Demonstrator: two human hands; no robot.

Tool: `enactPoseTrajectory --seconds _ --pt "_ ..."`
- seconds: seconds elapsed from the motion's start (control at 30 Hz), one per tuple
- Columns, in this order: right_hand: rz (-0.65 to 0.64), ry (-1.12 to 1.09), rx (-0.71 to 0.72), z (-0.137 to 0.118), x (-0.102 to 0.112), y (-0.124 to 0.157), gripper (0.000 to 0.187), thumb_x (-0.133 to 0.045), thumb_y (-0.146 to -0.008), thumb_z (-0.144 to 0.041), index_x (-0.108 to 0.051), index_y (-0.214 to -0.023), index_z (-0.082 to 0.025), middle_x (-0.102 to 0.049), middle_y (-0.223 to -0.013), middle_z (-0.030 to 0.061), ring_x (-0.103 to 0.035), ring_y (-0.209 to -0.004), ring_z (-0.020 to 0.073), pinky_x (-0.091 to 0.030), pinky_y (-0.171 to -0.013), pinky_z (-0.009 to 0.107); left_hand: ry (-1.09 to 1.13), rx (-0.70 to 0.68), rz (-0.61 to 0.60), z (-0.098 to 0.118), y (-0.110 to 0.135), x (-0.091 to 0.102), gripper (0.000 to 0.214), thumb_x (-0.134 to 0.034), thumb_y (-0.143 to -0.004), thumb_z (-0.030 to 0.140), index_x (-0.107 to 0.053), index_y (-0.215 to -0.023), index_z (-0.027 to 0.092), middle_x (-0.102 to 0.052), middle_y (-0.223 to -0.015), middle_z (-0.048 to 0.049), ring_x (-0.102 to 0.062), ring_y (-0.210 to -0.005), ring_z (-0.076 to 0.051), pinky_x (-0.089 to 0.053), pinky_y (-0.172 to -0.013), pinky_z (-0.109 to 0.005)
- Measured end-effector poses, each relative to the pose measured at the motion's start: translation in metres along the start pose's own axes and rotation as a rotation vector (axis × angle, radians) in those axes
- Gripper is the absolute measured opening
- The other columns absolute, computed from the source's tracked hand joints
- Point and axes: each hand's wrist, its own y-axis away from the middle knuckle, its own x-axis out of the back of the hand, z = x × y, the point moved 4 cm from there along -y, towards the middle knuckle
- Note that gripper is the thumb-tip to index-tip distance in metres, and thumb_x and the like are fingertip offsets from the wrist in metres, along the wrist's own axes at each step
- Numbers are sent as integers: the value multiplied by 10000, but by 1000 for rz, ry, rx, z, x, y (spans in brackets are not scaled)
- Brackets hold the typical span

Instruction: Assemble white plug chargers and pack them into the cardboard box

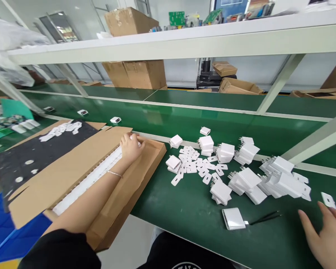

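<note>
My left hand (131, 147) reaches into an open cardboard box (81, 164) and rests on the far end of a long row of white parts (89, 179); its fingers are curled, and what they grip is hidden. My right hand (326, 233) lies open and flat on the green bench at the lower right, holding nothing. A small white plate (328, 200) lies just beyond its fingers. Black tweezers (264, 218) and a flat white charger case (233, 218) lie to its left. Heaps of white charger shells (280, 179) and small flat white plates (197, 164) cover the bench ahead.
A green conveyor belt (184, 119) runs behind the bench, carrying single white units (115, 120). A black foam sheet (30, 157) with white pieces lies over the box's left flap. Cardboard boxes (140, 74) stand behind, and a white shelf (184, 41) runs overhead. Slanted frame struts (313, 140) cross at right.
</note>
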Motion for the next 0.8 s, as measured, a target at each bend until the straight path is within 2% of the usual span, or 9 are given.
enactPoseTrajectory --seconds 0.07,0.13,0.2,0.3,0.4,0.5,0.57,0.63,0.8 --pt "-54 156 27 -11 -5 4 1130 -306 -885 -932 -661 -1506 -56 -555 -1571 312 -498 -1466 568 -386 -1171 730 52 -86 11 32 -6 3 546 -539 -1001 362 -576 -1444 46 -454 -1503 -338 -458 -1423 -510 -371 -1188 -602" --pt "-67 221 29 -19 -8 10 1030 -248 -926 -875 -710 -1425 -100 -620 -1522 260 -558 -1408 543 -444 -1105 756 106 -213 -27 76 -17 2 517 -530 -1019 358 -569 -1455 83 -464 -1505 -297 -468 -1446 -465 -393 -1208 -567" --pt "-46 234 26 -22 -9 13 901 -293 -961 -812 -724 -1372 -136 -639 -1500 225 -576 -1393 510 -475 -1077 752 152 -366 -114 131 -30 -3 499 -502 -1044 364 -557 -1474 117 -486 -1492 -249 -543 -1407 -389 -443 -1201 -497" --pt "4 222 11 -16 -6 10 808 -380 -974 -752 -719 -1345 -120 -632 -1486 238 -586 -1373 497 -507 -1061 722 173 -605 -302 223 -50 -15 513 -475 -1072 412 -539 -1520 171 -515 -1483 -178 -694 -1208 -281 -521 -1133 -397" --pt "78 211 -13 -3 -3 4 795 -398 -984 -705 -677 -1386 -78 -618 -1496 259 -582 -1386 486 -508 -1093 689 109 -789 -473 313 -64 -28 629 -540 -1046 486 -496 -1601 194 -503 -1533 -189 -743 -1092 -294 -571 -1033 -410" --pt "75 225 -60 8 -5 4 801 -383 -1000 -690 -625 -1450 -73 -620 -1517 246 -584 -1402 461 -518 -1090 660 7 -914 -588 386 -68 -44 760 -662 -979 449 -436 -1665 212 -431 -1646 -228 -736 -1158 -356 -579 -991 -424" --pt "43 255 -91 11 -9 7 801 -352 -1024 -688 -585 -1515 -100 -612 -1552 214 -564 -1434 441 -508 -1096 643 -63 -980 -653 421 -64 -57 861 -765 -907 383 -421 -1680 225 -391 -1707 -231 -709 -1239 -381 -574 -1000 -412" --pt "7 295 -97 10 -14 10 781 -308 -1061 -671 -540 -1588 -142 -591 -1599 165 -529 -1478 415 -475 -1133 617 -128 -1028 -709 444 -56 -71 897 -842 -841 332 -466 -1648 223 -438 -1697 -223 -686 -1287 -386 -571 -1009 -404" --pt "-34 366 -16 5 -18 16 702 -266 -1110 -621 -550 -1626 -239 -544 -1663 88 -470 -1518 409 -409 -1162 616 -160 -1106 -737 467 -38 -88 525 -797 -906 288 -650 -1396 167 -659 -1462 -190 -671 -1282 -335 -528 -1096 -472"
